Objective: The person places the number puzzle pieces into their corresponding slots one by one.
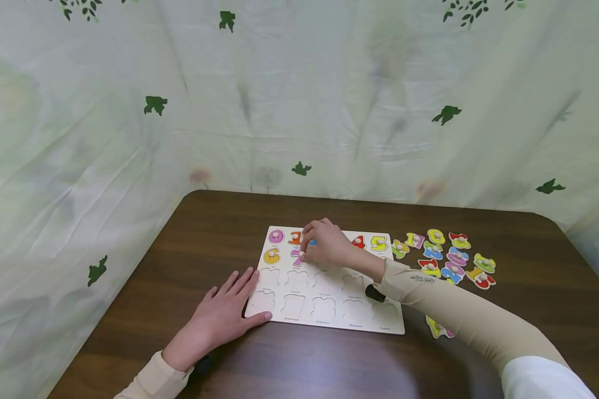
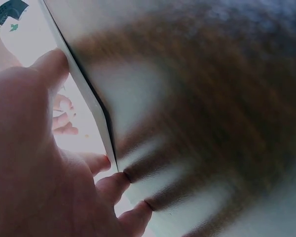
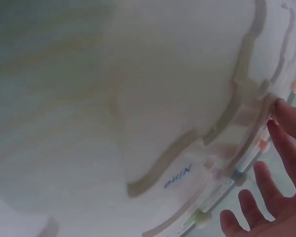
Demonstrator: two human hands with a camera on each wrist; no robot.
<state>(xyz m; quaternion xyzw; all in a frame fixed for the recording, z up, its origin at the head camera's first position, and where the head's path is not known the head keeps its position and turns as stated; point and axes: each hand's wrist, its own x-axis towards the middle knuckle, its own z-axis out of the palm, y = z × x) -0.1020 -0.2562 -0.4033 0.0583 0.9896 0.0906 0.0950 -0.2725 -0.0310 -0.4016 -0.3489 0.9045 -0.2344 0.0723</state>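
Observation:
A white wooden number puzzle board [image 1: 329, 326] lies on the table with rows of cut-out recesses. My right hand [image 1: 326, 244] reaches over its upper part, thumb and index finger pinching the knob of a pink number 7 piece [image 1: 297, 261] at the 7 place. In the right wrist view, the thumb and index fingertips [image 3: 277, 106] meet close over the board. My left hand [image 1: 224, 313] is spread along the board's left edge, its thumb on the lower left corner. Pieces 0 [image 1: 276, 236], 1 [image 1: 294, 238], 4 [image 1: 358, 242], 5 [image 1: 379, 243] and 6 [image 1: 272, 256] sit in the board; my right hand partly covers a blue piece.
Several loose colourful number pieces [image 1: 457, 256] with knobs lie right of the board. Another piece [image 1: 438, 328] lies nearer, beside the right sleeve [image 1: 459, 310]. The brown table [image 1: 219, 216] ends at a patterned curtain [image 1: 299, 111] behind.

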